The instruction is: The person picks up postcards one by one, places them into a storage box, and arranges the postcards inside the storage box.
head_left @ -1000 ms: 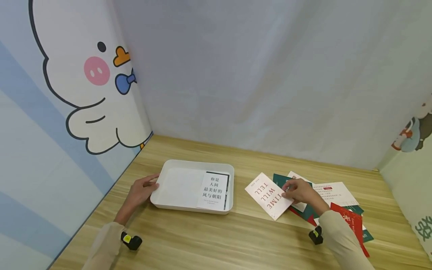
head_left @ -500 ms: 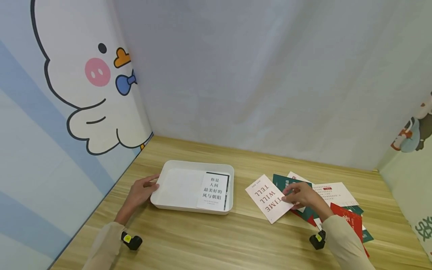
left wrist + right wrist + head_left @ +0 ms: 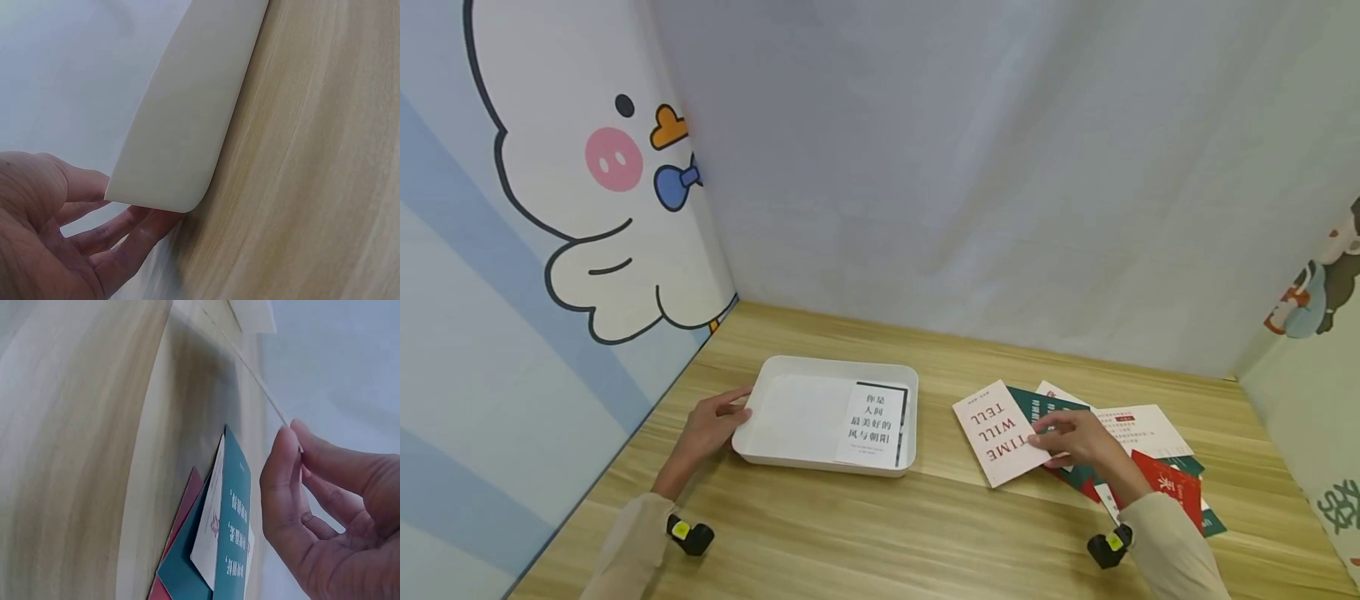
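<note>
Head view, pale card: the TIME WILL TELL card (image 3: 1000,433) was tilted, between the tray (image 3: 762,417) and the pile (image 3: 1142,429), overlapping the pile's near side in sight.
Tray: it sat on the table (image 3: 865,533), with a white card (image 3: 871,423) lying at its right end over a dark-edged one.
Hands: they were well apart, the left hand (image 3: 711,423) on the tray's left end, the right hand (image 3: 1071,437) on the card's right edge.
Handling, right: a light pinch at the edge seemed best; a harder squeeze could have bowed the card, and a low corner might have snagged the pile.
Handling, left: steady, even hold judged enough to stop the tray sliding.
Arms: both reached forward from the near side, the right angled in across the pile.
Left wrist view, hold: thumb met the rim at the corner, fingers bent under and against the outer wall.
Right wrist view, pinch: thumb and forefinger met on the card, seen nearly edge-on and raised off the table, shadow below.
Pile: green, white and red cards fanned beneath, apart from the fingertips.
</note>
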The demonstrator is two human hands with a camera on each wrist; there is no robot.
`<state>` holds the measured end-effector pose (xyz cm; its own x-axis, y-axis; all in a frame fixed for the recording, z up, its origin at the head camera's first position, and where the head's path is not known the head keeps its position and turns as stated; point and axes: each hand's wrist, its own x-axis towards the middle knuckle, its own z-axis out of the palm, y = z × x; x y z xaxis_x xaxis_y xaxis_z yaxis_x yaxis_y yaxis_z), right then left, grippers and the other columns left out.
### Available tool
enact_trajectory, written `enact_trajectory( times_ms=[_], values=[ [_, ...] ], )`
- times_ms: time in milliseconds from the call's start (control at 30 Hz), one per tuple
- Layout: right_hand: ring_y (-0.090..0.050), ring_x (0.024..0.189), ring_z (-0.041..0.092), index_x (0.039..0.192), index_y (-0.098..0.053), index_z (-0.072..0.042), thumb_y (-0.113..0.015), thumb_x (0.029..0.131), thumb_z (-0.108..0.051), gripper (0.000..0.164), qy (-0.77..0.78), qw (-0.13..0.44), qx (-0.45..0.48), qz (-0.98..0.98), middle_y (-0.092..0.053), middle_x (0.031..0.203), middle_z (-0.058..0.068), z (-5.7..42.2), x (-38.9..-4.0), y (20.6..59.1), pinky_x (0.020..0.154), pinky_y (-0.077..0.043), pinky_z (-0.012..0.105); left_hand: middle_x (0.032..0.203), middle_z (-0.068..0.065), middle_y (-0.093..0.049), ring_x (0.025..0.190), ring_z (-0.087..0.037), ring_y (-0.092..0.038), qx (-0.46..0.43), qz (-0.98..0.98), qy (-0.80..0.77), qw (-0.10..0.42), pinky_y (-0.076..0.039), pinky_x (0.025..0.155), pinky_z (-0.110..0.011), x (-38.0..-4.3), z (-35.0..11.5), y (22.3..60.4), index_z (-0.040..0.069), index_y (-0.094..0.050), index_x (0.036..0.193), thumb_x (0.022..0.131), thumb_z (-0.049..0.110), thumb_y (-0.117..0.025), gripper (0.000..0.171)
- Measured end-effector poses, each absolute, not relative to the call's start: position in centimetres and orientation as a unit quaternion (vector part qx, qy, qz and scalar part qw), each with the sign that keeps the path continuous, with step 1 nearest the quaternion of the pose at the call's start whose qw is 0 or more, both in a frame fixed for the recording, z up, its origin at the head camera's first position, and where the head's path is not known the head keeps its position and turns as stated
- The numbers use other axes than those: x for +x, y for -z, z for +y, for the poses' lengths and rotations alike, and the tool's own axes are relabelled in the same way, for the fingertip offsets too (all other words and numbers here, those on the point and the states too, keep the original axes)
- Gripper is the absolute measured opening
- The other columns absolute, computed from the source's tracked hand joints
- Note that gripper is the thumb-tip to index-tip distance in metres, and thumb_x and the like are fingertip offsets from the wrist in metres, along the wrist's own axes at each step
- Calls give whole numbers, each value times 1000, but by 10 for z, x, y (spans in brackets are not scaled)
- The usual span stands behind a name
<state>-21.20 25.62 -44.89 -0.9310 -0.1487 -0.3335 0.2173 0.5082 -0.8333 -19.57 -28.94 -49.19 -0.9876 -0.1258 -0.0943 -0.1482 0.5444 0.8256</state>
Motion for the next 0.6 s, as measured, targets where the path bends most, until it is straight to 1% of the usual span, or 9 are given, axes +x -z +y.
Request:
enact_trajectory(
  times_ms=[167,300,400,500,600],
  values=[
    [-71,80,16,126,-63,14,-75,97,-10,40,525,166,22,835,-70,97,11,251,-206,447,75,-63,39,130,-38,-64,95,-34,-70,-78,878,-473,13,-55,64,-30,-196,-290,493,-3,-54,149,104,11,-61,48],
    [-71,82,15,125,-63,14,-76,96,-12,41,550,152,25,821,-71,96,9,242,-202,447,77,-63,39,129,-37,-64,94,-33,-70,-79,876,-475,14,-55,64,-31,-195,-290,493,-3,-54,149,104,11,-62,48],
    [-72,80,15,126,-62,13,-76,97,-14,42,566,143,25,811,-72,97,7,234,-199,445,77,-63,38,129,-37,-65,95,-33,-70,-81,878,-472,14,-54,64,-32,-195,-289,493,-2,-55,149,104,11,-62,48],
    [-73,81,15,128,-61,14,-75,98,-13,43,590,137,20,795,-74,98,7,222,-197,444,79,-63,39,129,-36,-65,95,-33,-69,-82,879,-469,14,-54,65,-32,-196,-289,493,-2,-55,149,104,11,-62,47],
    [-73,81,14,128,-61,15,-74,97,-8,41,616,132,18,776,-73,96,6,206,-196,444,79,-63,39,130,-36,-65,93,-31,-69,-80,879,-469,15,-54,64,-32,-195,-290,492,-2,-54,149,104,11,-63,48]
  ],
)
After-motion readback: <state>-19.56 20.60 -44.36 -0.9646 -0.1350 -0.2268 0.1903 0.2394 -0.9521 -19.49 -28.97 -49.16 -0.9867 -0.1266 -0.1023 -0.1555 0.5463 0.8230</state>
